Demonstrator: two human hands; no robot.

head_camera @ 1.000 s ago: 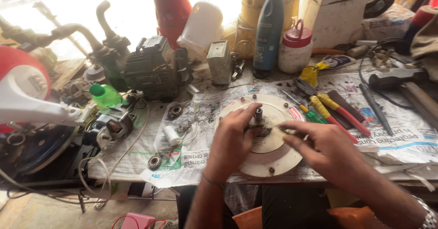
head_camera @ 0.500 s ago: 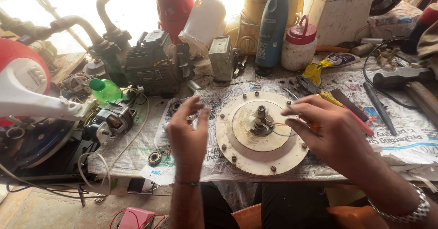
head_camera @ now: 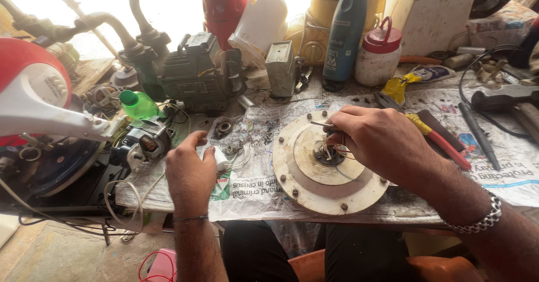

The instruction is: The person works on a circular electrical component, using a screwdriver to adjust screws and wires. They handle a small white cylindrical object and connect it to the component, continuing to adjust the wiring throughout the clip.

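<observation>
The right hand [head_camera: 377, 141] rests over the middle of a round cream-coloured motor plate [head_camera: 325, 167] that lies flat on newspaper [head_camera: 255, 183] spread over the counter [head_camera: 393, 209], near its front edge. Its fingers [head_camera: 337, 129] are pinched together on thin wires [head_camera: 324, 147] that rise from the dark hub [head_camera: 328, 157] at the plate's centre, and a slim metal pin [head_camera: 321, 124] sticks out leftward from between the fingertips. The left hand [head_camera: 190, 172] lies well apart to the left, its fingers curled around a small white cylindrical part [head_camera: 220, 159] on the newspaper; I cannot tell whether it is gripped or only touched. A red-handled and yellow-handled pair of pliers [head_camera: 435, 139] lies just right of the plate, partly behind the right hand. Behind the plate stand a dark blue bottle [head_camera: 343, 32] and a white jar with a red lid [head_camera: 379, 54]. A dark green pump motor [head_camera: 193, 74] sits at the back left, with a green bottle [head_camera: 137, 105] beside it. A red and white appliance [head_camera: 33, 99] fills the far left.
</observation>
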